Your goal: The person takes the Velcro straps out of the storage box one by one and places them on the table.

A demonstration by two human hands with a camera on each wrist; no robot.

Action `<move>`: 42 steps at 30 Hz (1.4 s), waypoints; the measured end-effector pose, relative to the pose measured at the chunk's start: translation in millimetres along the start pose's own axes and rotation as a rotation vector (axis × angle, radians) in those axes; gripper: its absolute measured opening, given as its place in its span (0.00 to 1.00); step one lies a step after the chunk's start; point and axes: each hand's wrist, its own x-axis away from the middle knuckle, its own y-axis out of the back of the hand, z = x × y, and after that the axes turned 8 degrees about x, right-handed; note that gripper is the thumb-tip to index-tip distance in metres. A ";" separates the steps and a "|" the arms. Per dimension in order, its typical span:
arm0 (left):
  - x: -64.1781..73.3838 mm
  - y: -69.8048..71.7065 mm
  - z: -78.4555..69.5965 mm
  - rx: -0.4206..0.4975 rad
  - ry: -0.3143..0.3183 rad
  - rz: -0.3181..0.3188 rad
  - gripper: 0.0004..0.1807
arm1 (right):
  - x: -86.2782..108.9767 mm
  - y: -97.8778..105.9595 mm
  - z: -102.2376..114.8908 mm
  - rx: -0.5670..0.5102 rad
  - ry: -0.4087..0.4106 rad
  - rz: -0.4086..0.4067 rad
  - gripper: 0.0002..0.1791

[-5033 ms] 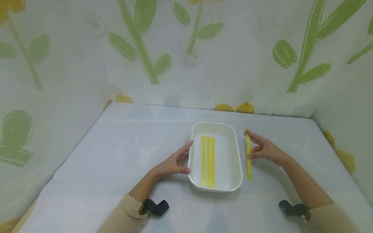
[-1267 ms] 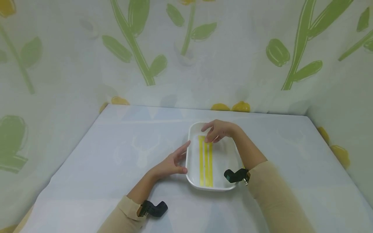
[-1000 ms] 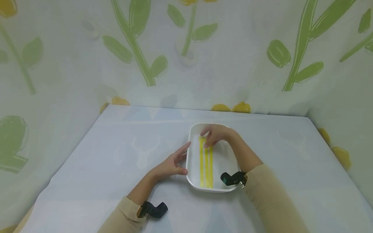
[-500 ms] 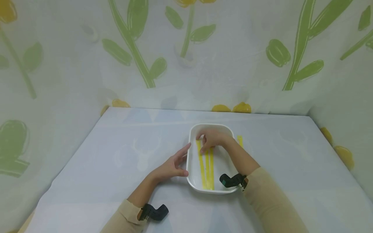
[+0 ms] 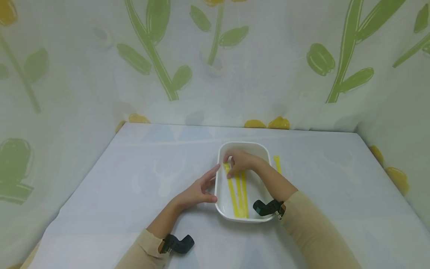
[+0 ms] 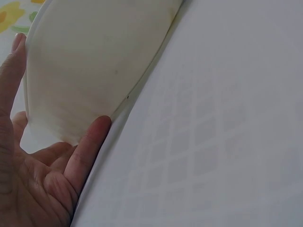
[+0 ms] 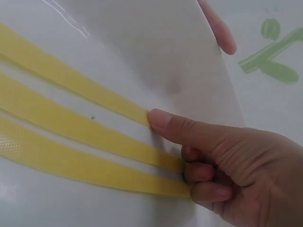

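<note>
A white rectangular dish [image 5: 221, 214] with rounded corners stands on the table. Several flat yellow strips lie lengthwise in it, side by side. My right hand [image 5: 239, 161] reaches inside and holds the far end of the leftmost yellow strip [image 5: 234, 198] between thumb and index finger. In the right wrist view, the thumb [image 7: 163, 122] covers that strip's tip and the other fingers are curled in over the neighbouring strips' ends. From outside, my left hand [image 5: 196, 192] rests against the dish's left wall, thumb and fingers spread; the left wrist view shows fingertips touching the wall.
Another yellow strip [image 5: 277, 164] lies on the table just right of the dish, partly hidden by the right forearm. A white cloth covers the table [image 5: 134, 194]. Behind it and at the sides hangs a flower-patterned curtain [image 5: 262, 82].
My right hand moved from the strip beside the dish into the dish. Over the last half second it has shifted left, and the leftmost strip's far end has slanted left with it. The left hand stays.
</note>
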 end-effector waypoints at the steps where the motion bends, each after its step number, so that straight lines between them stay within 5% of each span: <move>1: -0.1 0.3 0.0 -0.003 -0.001 0.001 0.57 | -0.2 0.1 0.4 0.000 -0.007 0.002 0.27; 13: -2.3 3.9 0.4 -0.008 -0.020 0.013 0.56 | 1.8 4.4 -2.1 -0.117 0.032 -0.054 0.14; 25: -2.8 4.7 1.4 -0.031 -0.014 0.011 0.56 | 7.2 12.4 -4.8 -0.538 0.193 -0.015 0.19; 34: -2.4 4.5 0.3 -0.023 -0.025 0.015 0.57 | 13.2 21.0 -1.2 -0.686 0.238 -0.099 0.26; 42: -2.1 3.5 0.3 -0.011 -0.011 0.012 0.57 | 16.7 23.3 -2.4 -0.810 0.303 -0.193 0.16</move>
